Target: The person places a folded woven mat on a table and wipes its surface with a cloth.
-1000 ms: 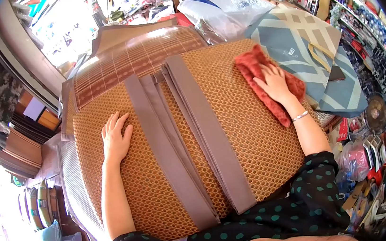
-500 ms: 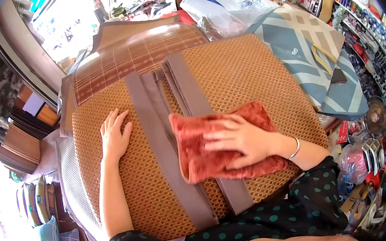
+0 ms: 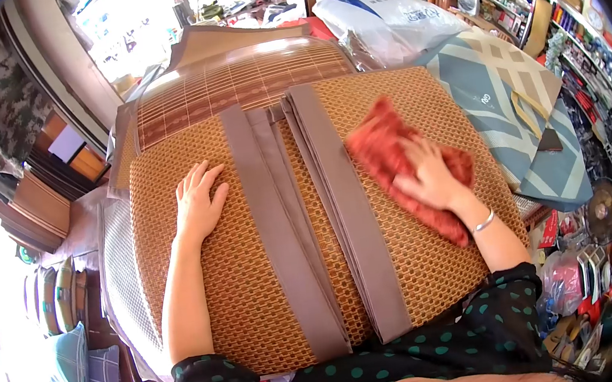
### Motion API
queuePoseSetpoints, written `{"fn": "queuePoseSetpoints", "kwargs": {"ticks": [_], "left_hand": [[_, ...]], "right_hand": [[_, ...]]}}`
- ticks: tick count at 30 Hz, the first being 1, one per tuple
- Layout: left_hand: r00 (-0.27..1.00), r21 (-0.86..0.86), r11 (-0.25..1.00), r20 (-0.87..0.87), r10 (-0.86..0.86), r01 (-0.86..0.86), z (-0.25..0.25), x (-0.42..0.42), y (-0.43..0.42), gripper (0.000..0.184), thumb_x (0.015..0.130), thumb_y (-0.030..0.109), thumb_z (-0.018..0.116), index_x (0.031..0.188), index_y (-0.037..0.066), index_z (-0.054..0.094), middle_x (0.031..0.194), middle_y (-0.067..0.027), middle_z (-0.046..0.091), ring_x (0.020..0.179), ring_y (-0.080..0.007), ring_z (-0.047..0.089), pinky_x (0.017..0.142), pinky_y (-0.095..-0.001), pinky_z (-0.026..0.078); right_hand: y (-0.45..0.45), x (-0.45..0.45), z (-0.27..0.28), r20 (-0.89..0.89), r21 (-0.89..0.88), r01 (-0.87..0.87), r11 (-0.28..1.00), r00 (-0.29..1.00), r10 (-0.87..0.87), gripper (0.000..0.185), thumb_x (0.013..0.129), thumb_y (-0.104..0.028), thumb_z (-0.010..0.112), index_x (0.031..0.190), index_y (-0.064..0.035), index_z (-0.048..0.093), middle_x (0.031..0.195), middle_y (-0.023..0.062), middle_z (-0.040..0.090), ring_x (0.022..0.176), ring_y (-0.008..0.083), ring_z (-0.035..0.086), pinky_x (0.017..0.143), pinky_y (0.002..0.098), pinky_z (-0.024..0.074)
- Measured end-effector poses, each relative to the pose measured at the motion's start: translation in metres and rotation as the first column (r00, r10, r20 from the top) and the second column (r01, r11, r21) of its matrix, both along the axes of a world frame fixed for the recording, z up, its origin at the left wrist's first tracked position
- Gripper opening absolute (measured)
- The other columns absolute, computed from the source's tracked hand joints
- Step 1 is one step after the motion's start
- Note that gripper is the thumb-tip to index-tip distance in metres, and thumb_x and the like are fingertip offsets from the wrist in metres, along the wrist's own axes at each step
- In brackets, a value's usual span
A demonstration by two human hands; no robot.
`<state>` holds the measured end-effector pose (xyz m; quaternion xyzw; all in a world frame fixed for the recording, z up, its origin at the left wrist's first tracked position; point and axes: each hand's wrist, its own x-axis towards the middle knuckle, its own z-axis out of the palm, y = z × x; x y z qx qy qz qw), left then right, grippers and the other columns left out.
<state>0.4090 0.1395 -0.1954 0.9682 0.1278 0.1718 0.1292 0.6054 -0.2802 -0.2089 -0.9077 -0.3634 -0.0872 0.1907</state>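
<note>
A folded woven mat (image 3: 436, 274) with grey-brown fabric borders (image 3: 359, 223) lies in front of me. On its left part my left hand (image 3: 199, 201) rests flat, fingers apart, holding nothing. My right hand (image 3: 429, 177) lies spread over a red plush cloth (image 3: 375, 138) on the mat's right part, pressing it down with the palm. The fingers of that hand are slightly blurred. The cloth sticks out beyond the fingertips and below the palm, right of the borders.
Behind the mat lie a brown striped mat (image 3: 234, 86) and a white plastic bag (image 3: 392, 23). A blue-and-beige patterned bag (image 3: 498, 124) is at the right, near crowded shelves (image 3: 586, 68). Cushions (image 3: 72, 361) stand low on the left.
My right hand and the red cloth swept left across the borders, then back to the right part of the mat. My left hand stays on the mat. The view has shifted slightly.
</note>
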Motion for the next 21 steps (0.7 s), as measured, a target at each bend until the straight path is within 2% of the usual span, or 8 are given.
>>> {"fn": "queuePoseSetpoints", "kwargs": {"ticks": [2, 7, 10, 12, 14, 16, 19, 21], "left_hand": [[1.000, 0.010, 1.000, -0.006, 0.006, -0.006, -0.001, -0.001, 0.001, 0.044, 0.096, 0.035, 0.055, 0.135, 0.016, 0.055, 0.148, -0.0144, 0.043, 0.142, -0.0299, 0.031, 0.117, -0.0474, 0.020], [1.000, 0.014, 1.000, 0.025, -0.005, 0.004, -0.002, 0.000, 0.000, 0.043, 0.095, 0.034, 0.057, 0.134, 0.015, 0.057, 0.147, -0.0152, 0.044, 0.141, -0.0306, 0.032, 0.116, -0.0471, 0.021], [0.999, 0.048, 0.999, 0.034, -0.011, 0.009, -0.007, 0.001, 0.004, 0.043, 0.095, 0.035, 0.056, 0.133, 0.015, 0.057, 0.147, -0.0157, 0.044, 0.141, -0.0312, 0.033, 0.115, -0.0469, 0.022], [0.999, 0.051, 0.998, 0.037, -0.028, 0.026, -0.005, 0.000, 0.004, 0.043, 0.096, 0.036, 0.055, 0.133, 0.015, 0.057, 0.147, -0.0166, 0.044, 0.140, -0.0317, 0.034, 0.115, -0.0462, 0.023], [0.997, 0.060, 0.998, 0.064, -0.035, 0.031, -0.005, 0.000, 0.002, 0.042, 0.095, 0.032, 0.057, 0.132, 0.013, 0.058, 0.145, -0.0177, 0.046, 0.139, -0.0328, 0.036, 0.115, -0.0463, 0.024], [0.997, 0.053, 0.998, 0.069, -0.042, 0.038, -0.005, 0.009, 0.000, 0.042, 0.095, 0.032, 0.056, 0.132, 0.013, 0.058, 0.145, -0.0184, 0.046, 0.139, -0.0331, 0.036, 0.115, -0.0471, 0.024], [0.996, 0.046, 0.998, 0.076, -0.053, 0.049, -0.006, 0.011, 0.004, 0.042, 0.095, 0.033, 0.056, 0.132, 0.014, 0.057, 0.145, -0.0176, 0.046, 0.139, -0.0333, 0.036, 0.115, -0.0481, 0.024], [0.997, 0.039, 0.998, 0.057, -0.042, 0.040, -0.008, 0.000, 0.007, 0.044, 0.095, 0.036, 0.056, 0.133, 0.014, 0.057, 0.146, -0.0159, 0.045, 0.140, -0.0321, 0.034, 0.115, -0.0479, 0.023]], "right_hand": [[0.024, -0.055, 0.028, 0.013, -0.074, -0.435, 0.898, 0.899, 0.437, 0.069, 0.083, -0.048, 0.062, 0.136, -0.0056, 0.051, 0.146, 0.0154, 0.044, 0.140, 0.0377, 0.030, 0.115, 0.0570, 0.0184], [0.037, -0.083, 0.036, -0.035, -0.071, -0.671, 0.738, 0.741, 0.670, 0.069, 0.078, -0.043, 0.067, 0.140, -0.0200, 0.051, 0.149, 0.0078, 0.043, 0.140, 0.0354, 0.032, 0.116, 0.0573, 0.0164], [0.032, -0.057, 0.038, -0.031, -0.054, -0.536, 0.842, 0.844, 0.536, 0.061, 0.080, -0.035, 0.063, 0.136, -0.0133, 0.054, 0.145, 0.0131, 0.046, 0.137, 0.0368, 0.036, 0.114, 0.0548, 0.0232], [0.017, 0.005, 0.024, -0.086, 0.143, -0.286, 0.947, 0.950, 0.300, 0.057, 0.084, -0.033, 0.061, 0.134, -0.0067, 0.054, 0.141, 0.0182, 0.050, 0.135, 0.0362, 0.038, 0.113, 0.0517, 0.0268], [-0.010, 0.047, 0.008, 0.065, 0.001, 0.064, 0.998, 0.996, -0.064, 0.053, 0.092, -0.038, 0.056, 0.132, -0.0034, 0.054, 0.138, 0.0195, 0.052, 0.132, 0.0367, 0.042, 0.112, 0.0516, 0.0274], [-0.038, 0.084, -0.032, 0.290, -0.111, 0.256, 0.960, 0.932, -0.215, 0.056, 0.097, -0.041, 0.050, 0.133, 0.0016, 0.052, 0.141, 0.0185, 0.050, 0.135, 0.0356, 0.039, 0.113, 0.0507, 0.0239], [-0.031, 0.058, -0.010, 0.208, -0.195, 0.284, 0.939, 0.947, -0.243, 0.062, 0.099, -0.045, 0.046, 0.138, 0.0039, 0.046, 0.146, 0.0179, 0.045, 0.140, 0.0353, 0.032, 0.116, 0.0493, 0.0182], [-0.012, 0.030, -0.018, 0.046, -0.060, 0.098, 0.993, 0.994, -0.095, 0.063, 0.096, -0.043, 0.049, 0.137, 0.0043, 0.046, 0.145, 0.0205, 0.044, 0.140, 0.0382, 0.030, 0.117, 0.0502, 0.0164]]}}
